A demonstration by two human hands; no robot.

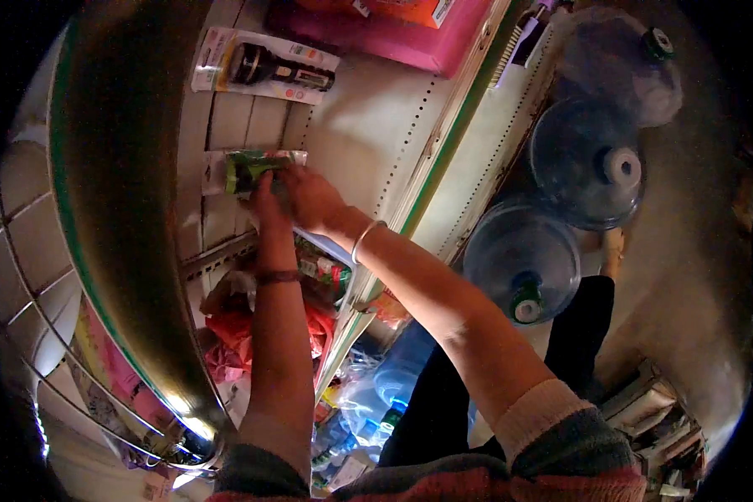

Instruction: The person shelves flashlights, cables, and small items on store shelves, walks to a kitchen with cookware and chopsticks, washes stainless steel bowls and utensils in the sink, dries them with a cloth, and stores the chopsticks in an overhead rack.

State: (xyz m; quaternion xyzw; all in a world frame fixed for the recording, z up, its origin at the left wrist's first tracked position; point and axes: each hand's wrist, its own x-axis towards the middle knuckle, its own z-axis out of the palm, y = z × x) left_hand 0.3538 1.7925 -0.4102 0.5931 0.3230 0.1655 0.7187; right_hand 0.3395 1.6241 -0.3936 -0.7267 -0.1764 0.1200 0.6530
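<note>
Both of my hands are together at a small green-and-clear package [244, 170] on the shelf; something dark shows inside it, its kind unclear. My left hand [270, 205], on the arm with a dark bracelet, grips the package's lower edge with bent fingers. Beside it my right hand [312, 199], on the arm with a silver bangle, has its fingers closed on the package's right end. The fingers partly hide the package. Further up the same shelf lies a black flashlight [280, 71] in a white blister pack.
A pink box [393, 33] lies on the shelf above. Red plastic bags [230, 335] sit below my hands. On the floor to the right stand large blue water jugs [523, 251]. A wire rack [29, 293] is at far left, and a brush [517, 42] hangs at the shelf edge.
</note>
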